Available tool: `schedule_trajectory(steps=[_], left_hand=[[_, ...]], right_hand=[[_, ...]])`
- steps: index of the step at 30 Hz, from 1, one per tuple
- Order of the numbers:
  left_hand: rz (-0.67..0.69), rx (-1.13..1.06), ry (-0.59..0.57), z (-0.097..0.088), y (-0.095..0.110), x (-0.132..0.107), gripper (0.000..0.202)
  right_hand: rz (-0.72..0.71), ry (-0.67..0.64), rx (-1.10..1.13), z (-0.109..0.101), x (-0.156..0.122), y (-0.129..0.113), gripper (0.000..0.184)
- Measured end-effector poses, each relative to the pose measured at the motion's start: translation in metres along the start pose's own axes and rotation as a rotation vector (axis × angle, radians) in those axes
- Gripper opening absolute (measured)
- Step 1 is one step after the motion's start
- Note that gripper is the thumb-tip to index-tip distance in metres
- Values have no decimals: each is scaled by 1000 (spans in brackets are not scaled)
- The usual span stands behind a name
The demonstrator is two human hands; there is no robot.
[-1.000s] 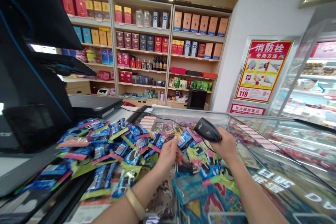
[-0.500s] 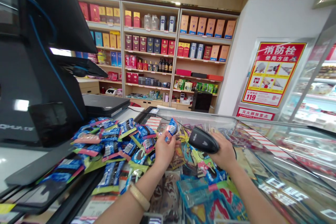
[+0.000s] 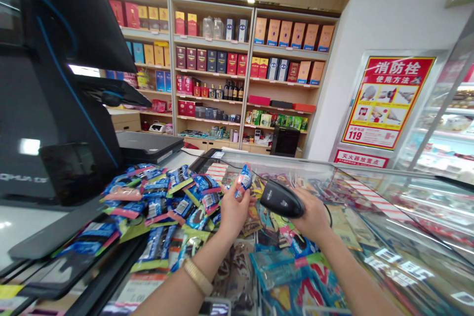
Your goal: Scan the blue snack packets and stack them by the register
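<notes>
My left hand (image 3: 234,208), with a bracelet (image 3: 198,277) on its wrist, pinches a small blue and pink snack packet (image 3: 244,179) upright over the counter. My right hand (image 3: 313,212) is wrapped round the handle of a black barcode scanner (image 3: 280,198). The scanner's head faces left toward the packet, with a small gap between them. Left of my left hand lies a heap of similar blue, pink and green snack packets (image 3: 157,190). A few more blue packets (image 3: 301,246) lie under my right hand.
A black point-of-sale terminal (image 3: 22,148) stands at the left. The glass counter (image 3: 296,160) extends to the right, with many bagged snacks showing in it. Shelves of boxes and bottles (image 3: 211,44) line the back wall. A red poster (image 3: 388,103) hangs at the right.
The scanner in my right hand has moved slightly left, closer to the packet. My left hand still holds the packet, which has shifted a little.
</notes>
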State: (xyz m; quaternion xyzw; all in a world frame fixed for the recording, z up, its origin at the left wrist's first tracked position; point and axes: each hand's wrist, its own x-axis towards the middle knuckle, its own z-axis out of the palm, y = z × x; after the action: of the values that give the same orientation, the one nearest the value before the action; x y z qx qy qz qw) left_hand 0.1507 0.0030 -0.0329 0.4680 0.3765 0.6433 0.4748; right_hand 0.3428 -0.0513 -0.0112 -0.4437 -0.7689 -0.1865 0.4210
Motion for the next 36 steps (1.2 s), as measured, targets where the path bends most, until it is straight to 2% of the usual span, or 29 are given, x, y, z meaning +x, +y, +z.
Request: schedule_trajectory(steps=[5,9,13,18,22,24,26,30,32,34,36], left_hand=[[-206,-275,94,-1,7,2,20],[-359,-537,217,-4,20,6,17],[-459,-717,244,-5,31,8,15],[-555,-776,234,-3,38,6,14],[-578,-676,177,1,34,0,13],[-495,-497,55,4,27,-6,8],[-285,-186,-158,8,17,-16,20],[343,550,-769,12,-2,-43,58],[545,826,-1029,13,-10,-54,73],[637,992,-1163,15,-15,-61,79],[681,1058,-1188,16,-16,-65,75]], right_hand=[[-16,33,-9,-2,0,6,10],[8,56,-2,-4,-1,12,13],[40,69,-30,-4,-3,17,11],[58,87,-62,-4,-5,25,12],[102,123,-129,-8,-7,35,11],[122,148,-175,-10,-9,41,10],[139,175,-208,-11,-11,47,12],[185,186,-264,-11,-14,55,19],[202,167,-283,-10,-16,57,19],[205,138,-293,-10,-17,58,16],[190,115,-295,-9,-17,59,14]])
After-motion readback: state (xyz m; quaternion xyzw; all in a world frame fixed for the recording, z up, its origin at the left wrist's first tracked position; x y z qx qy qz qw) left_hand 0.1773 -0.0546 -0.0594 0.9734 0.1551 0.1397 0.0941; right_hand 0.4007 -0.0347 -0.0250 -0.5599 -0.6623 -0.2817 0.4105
